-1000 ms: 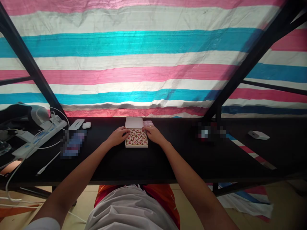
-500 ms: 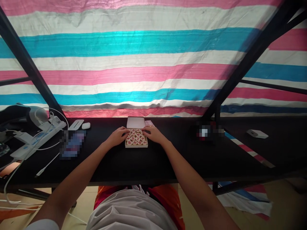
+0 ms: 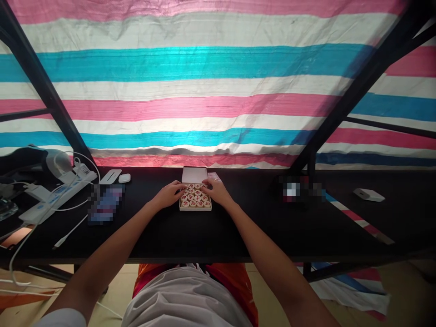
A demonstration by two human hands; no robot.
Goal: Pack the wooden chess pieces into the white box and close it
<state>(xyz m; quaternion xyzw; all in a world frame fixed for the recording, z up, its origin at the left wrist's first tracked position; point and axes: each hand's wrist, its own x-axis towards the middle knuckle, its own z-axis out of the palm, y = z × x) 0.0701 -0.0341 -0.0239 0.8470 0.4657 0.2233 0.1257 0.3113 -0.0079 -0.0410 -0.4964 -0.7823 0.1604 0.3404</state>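
A small white box (image 3: 195, 209) stands on the black table with its lid (image 3: 194, 175) raised at the back. Rows of round Chinese chess pieces (image 3: 198, 198), pale with red characters, fill it. My left hand (image 3: 168, 194) grips the box's left side, its fingers curled over the rear left corner and thumb by the edge pieces. Opposite it, my right hand (image 3: 218, 192) is bent round the right side, fingertips at the rear right pieces. The fingertips partly cover the outer pieces. A pinkish printed paper (image 3: 213, 176) shows behind my right hand.
To the left lie a blurred phone-like item (image 3: 106, 205), a white power strip (image 3: 59, 195) with cables, and a small white case (image 3: 124, 178). A blurred dark object (image 3: 293, 190) and a white adapter (image 3: 369, 195) are on the right. Black metal posts (image 3: 51, 106) frame the striped sheet.
The view has shifted slightly, so everything sits a little further right. Both hands stay at the box's sides, with only slight finger movement; the pieces look unmoved.
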